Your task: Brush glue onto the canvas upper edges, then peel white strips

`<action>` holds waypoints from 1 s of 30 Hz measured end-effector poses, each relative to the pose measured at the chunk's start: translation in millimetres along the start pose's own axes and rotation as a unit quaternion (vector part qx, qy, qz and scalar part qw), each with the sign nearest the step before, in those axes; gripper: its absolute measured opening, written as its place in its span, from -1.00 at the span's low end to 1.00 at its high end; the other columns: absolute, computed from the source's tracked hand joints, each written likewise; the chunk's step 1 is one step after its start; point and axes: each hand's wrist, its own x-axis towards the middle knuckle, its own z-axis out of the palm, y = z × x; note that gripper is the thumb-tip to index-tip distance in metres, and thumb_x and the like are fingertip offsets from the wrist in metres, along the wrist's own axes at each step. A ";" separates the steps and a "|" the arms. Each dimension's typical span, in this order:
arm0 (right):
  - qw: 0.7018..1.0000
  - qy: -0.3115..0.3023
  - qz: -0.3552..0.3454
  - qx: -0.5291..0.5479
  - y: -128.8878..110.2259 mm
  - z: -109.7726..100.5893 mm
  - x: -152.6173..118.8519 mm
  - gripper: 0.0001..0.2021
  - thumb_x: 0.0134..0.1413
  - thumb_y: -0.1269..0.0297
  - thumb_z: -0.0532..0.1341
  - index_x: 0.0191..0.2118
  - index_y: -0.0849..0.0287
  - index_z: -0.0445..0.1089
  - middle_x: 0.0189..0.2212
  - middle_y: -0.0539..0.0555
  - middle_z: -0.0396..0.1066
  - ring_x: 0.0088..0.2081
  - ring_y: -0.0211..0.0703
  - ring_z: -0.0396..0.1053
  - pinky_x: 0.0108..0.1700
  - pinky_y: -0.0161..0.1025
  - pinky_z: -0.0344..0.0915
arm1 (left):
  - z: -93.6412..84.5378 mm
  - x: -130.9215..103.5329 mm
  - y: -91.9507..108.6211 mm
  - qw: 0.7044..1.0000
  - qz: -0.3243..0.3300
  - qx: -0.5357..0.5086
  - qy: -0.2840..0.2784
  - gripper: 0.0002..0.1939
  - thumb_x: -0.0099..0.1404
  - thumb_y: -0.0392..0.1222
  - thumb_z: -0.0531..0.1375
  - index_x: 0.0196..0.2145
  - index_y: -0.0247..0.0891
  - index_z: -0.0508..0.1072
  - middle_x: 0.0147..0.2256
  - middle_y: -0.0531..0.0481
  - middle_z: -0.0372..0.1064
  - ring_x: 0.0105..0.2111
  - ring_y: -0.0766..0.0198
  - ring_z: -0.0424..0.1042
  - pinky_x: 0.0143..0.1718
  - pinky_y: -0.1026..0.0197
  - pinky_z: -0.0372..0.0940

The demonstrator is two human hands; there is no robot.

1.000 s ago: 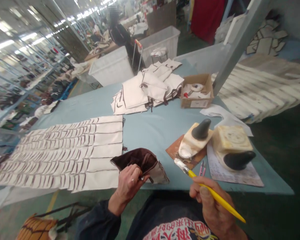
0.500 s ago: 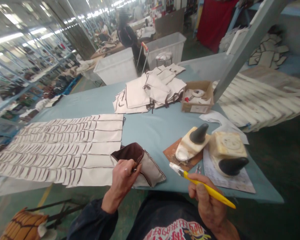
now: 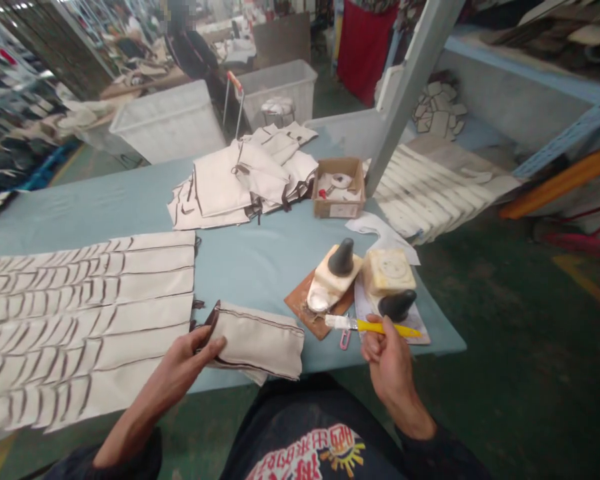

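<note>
Fingers [image 3: 214,348] of the left hand [image 3: 180,367] pinch one end of the cream pouch [image 3: 263,337] at the bench [image 3: 250,267] edge; the right hand [image 3: 391,367] grips the yellow brush [image 3: 367,326], bristles [image 3: 336,322] near the brown board [image 3: 299,301].

Beyond the blue tabletop [image 3: 250,257], white plastic bins [image 3: 167,123] stand on green floor [image 3: 520,300] (a yellow line [image 3: 587,285] crosses it), near a hanging red cloth [image 3: 363,53] and a grey post [image 3: 411,93].

The pouch [image 3: 260,337] is between fabric rows [image 3: 145,307], left, and two containers [image 3: 325,283], right. Behind, the carton [image 3: 330,210] stands right of the fabric pile [image 3: 223,183]
</note>
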 end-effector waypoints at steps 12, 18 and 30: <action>0.995 -0.036 -0.054 -0.078 12.1 53.5 -65.3 -0.57 0.04 -0.16 0.31 -0.29 0.18 0.43 -0.74 -0.22 0.03 -0.69 -0.34 0.03 -0.61 -0.34 0.01 | 3.1 -32.1 -53.8 0.985 0.040 -0.126 -0.106 -0.62 0.31 -0.04 0.23 0.02 -0.23 0.53 0.01 -0.10 0.56 0.01 0.00 0.48 0.15 0.04 0.30; 0.988 -0.094 -0.032 -0.121 24.9 88.7 -112.2 -0.51 0.05 -0.26 0.30 -0.33 0.15 0.40 -0.76 -0.21 0.04 -0.68 -0.34 0.06 -0.57 -0.35 0.08 | 7.8 -58.9 -77.6 0.981 0.069 -0.160 -0.083 -0.65 0.27 -0.27 0.12 -0.01 -0.29 0.49 -0.05 -0.13 0.54 -0.03 0.05 0.46 0.14 0.02 0.30; 0.974 -0.136 -0.057 -0.170 48.7 112.2 -145.3 -0.51 0.15 -0.27 0.23 -0.29 0.14 0.40 -0.74 -0.19 0.08 -0.66 -0.31 0.12 -0.54 -0.33 0.11 | 8.4 -98.0 -93.9 0.970 0.075 -0.190 -0.134 -0.66 0.41 -0.02 0.15 -0.01 -0.29 0.51 -0.09 -0.12 0.53 -0.10 0.09 0.44 -0.01 0.10 0.31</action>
